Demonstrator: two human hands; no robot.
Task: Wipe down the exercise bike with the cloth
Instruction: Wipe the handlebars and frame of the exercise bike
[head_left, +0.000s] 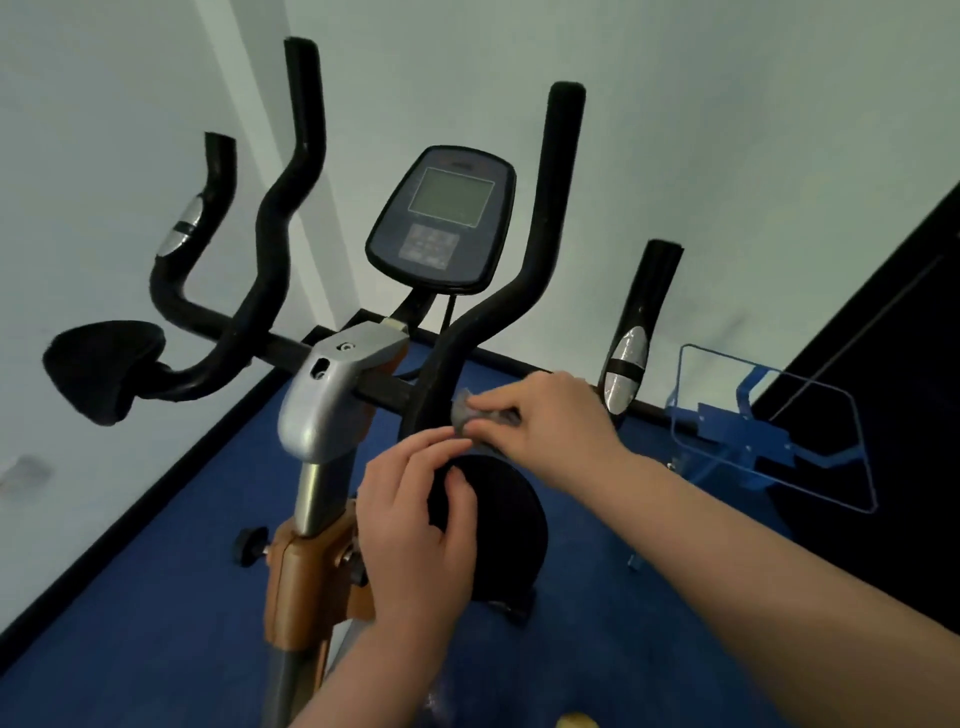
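While blue floor (597, 649) lies open at six o'clock, right hand (550, 415) pinches cloth (467, 413) against handlebar (441, 374); left hand (421, 525) cups round pad (498, 525)

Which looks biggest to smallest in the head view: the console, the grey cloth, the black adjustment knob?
1. Console
2. Grey cloth, partly hidden under the right hand
3. Black adjustment knob

The console sits farther away, so it is truly largest.

Right hand (540, 415) fingers pinched closed, forearm extended; left hand (415, 514) fingers curled in grip, palm down
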